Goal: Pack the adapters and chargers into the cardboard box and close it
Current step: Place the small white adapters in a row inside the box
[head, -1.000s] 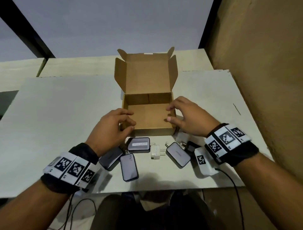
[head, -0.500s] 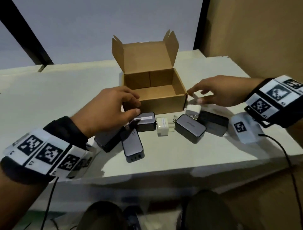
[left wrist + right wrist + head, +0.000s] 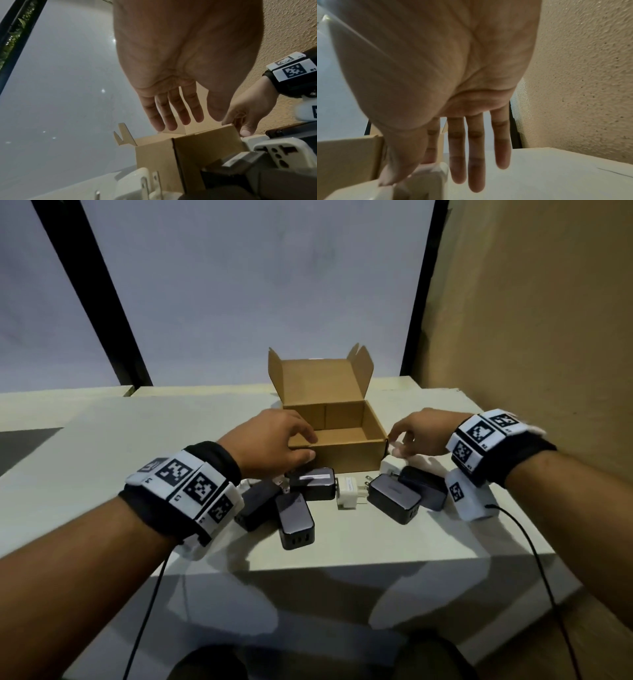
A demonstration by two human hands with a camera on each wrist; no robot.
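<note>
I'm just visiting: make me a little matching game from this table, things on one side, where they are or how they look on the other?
Things:
1. box
2. white adapter
3. left hand
4. right hand

Descriptions:
A. at the box's right corner, over a white plug
B. open, nothing inside
C. at the box's front left corner
D. between dark chargers, prongs showing

Pairs: 1-B, 2-D, 3-C, 4-A

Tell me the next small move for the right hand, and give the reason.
Probably close the right hand on the white adapter beside the cardboard box and lift it in. The fingers are straight, with the thumb tip already at the adapter, so nothing is gripped yet. The box stands open and empty, and the left hand is at its front left corner.
</note>
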